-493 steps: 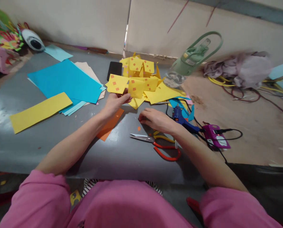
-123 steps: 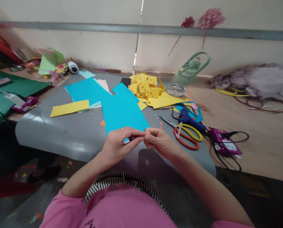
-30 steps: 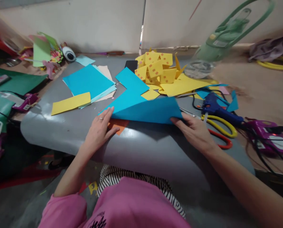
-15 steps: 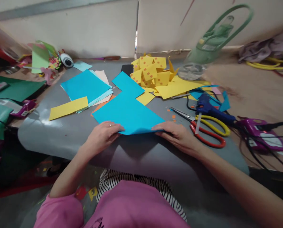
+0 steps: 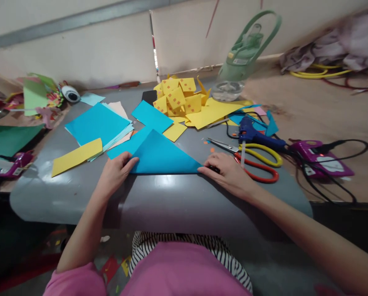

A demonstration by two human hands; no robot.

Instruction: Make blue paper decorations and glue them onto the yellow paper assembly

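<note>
A blue sheet of paper (image 5: 165, 156) lies near the table's front edge, folded into a triangle with its straight fold toward me. At its left end my left hand (image 5: 117, 169) pinches the paper, the thumb on top of the folded layer. My right hand (image 5: 225, 170) holds the right corner between thumb and curled fingers. A small dark patch shows beneath those fingers; I cannot make out what it is. Just beyond the right hand lie scissors (image 5: 256, 156) with one yellow and one red handle loop. Another blue piece of paper (image 5: 152, 117) rests behind the triangle.
Blue sheets (image 5: 97, 125) are stacked at left, with a yellow strip (image 5: 77, 157) across their corner. Behind stand dotted yellow folded-paper shapes (image 5: 179, 96) and a green bottle (image 5: 238, 68). On the right are a blue glue gun (image 5: 258, 135), a purple device (image 5: 321, 158) and black cables.
The near part of the blue paper now lies flat as a triangle with a straight front edge. My hands have spread apart toward its two ends. The view has shifted slightly.
</note>
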